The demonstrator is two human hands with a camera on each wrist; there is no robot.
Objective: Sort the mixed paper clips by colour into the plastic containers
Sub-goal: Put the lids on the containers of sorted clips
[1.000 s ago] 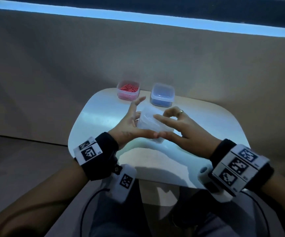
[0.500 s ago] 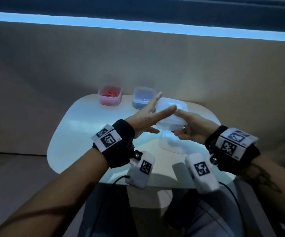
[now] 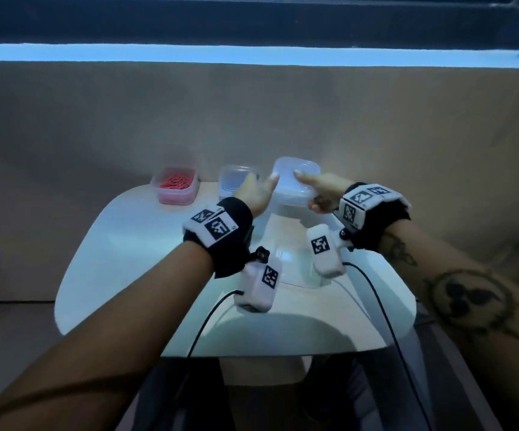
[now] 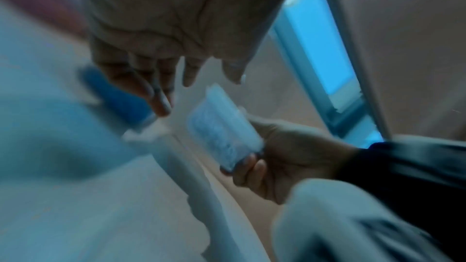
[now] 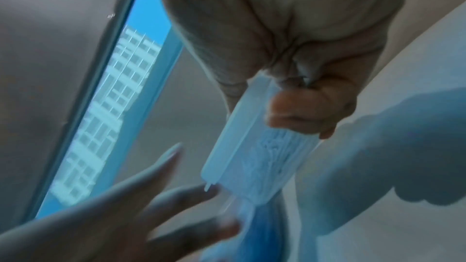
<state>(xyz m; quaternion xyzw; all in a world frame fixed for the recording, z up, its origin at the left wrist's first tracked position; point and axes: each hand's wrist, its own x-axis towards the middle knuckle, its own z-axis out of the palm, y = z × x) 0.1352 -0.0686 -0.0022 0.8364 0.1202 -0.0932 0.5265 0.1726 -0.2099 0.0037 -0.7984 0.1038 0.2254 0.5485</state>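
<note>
The bench point(image 3: 121, 244) is a pale, rounded-corner surface set against a plain wall.

At the far left edge of the bench stands an open tub point(image 3: 176, 185) filled with red paper clips point(image 3: 174, 182).

Just right of it stands a second tub point(image 3: 236, 178), holding blue contents that show clearly only in the wrist views point(image 4: 116, 95). Whether its lid is on cannot be told.

The left hand point(image 3: 253, 194) is raised in front of this second tub, between it and the container to the right. Its fingers point(image 4: 156, 95) are straight and spread, grasping nothing. The thumb tip lies beside the left wall of the held container; contact cannot be confirmed.

The clear container point(image 3: 295, 181) is held above the bench at the far right, with its lid fitted. The right wrist view shows pale paper clips point(image 5: 272, 156) inside it, though motion blur hides their exact colour.

The right hand point(image 3: 323, 194) grips this container from the right side: the thumb lies across the lid and the curled fingers point(image 5: 302, 111) support the underside.

A clear, flat plastic item point(image 3: 295, 262) lies on the bench below the hands. Both wrists carry black bands with printed markers and white camera units with trailing cables.
</note>
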